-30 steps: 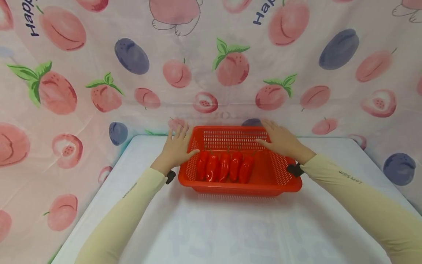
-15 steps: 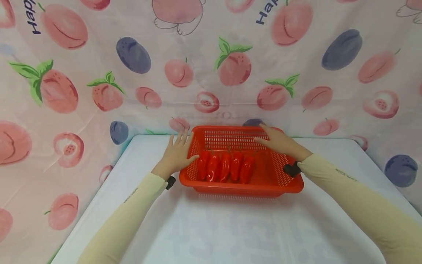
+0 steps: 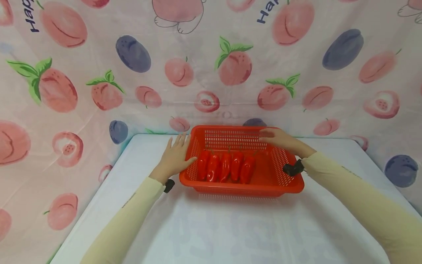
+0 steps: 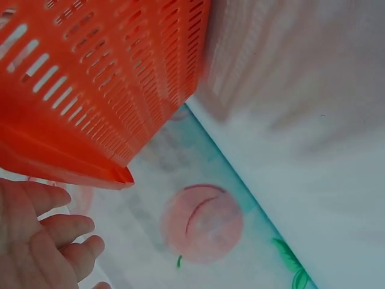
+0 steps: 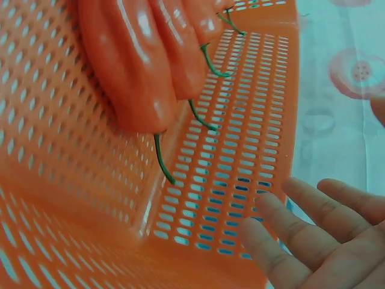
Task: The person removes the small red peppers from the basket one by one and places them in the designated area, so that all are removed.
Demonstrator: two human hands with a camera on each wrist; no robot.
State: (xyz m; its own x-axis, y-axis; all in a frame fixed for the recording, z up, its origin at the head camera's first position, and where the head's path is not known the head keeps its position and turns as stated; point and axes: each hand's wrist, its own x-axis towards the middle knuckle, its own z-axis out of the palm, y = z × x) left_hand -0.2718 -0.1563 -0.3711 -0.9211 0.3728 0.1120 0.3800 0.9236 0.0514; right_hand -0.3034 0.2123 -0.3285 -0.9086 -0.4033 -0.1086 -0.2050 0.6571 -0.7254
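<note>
A red plastic basket (image 3: pixel 240 188) with slotted walls sits toward the far side of the table. Several glossy red peppers (image 3: pixel 225 168) lie side by side in its left half; the right wrist view shows green stems on these peppers (image 5: pixel 129 66). Along the basket's left rim is my left hand (image 3: pixel 173 157), fingers spread and thumb reaching over the edge. The left wrist view has this hand (image 4: pixel 39 232) just below the rim. Over the back right corner hovers my right hand (image 3: pixel 281 141), fingers extended. Its fingertips (image 5: pixel 267 205) overlap the back wall in the right wrist view. Neither hand holds anything.
A white cloth (image 3: pixel 214 227) covers the table under the basket. Close behind the basket hangs a fruit-printed curtain (image 3: pixel 204 66), which also runs down the left side. Each wrist carries a small black camera, such as the right wrist camera (image 3: pixel 293 168).
My right hand has dropped slightly toward the back right rim, its thumb no longer standing apart from the fingers. The left hand has shifted a little lower along the left rim. Basket and peppers stay put.
</note>
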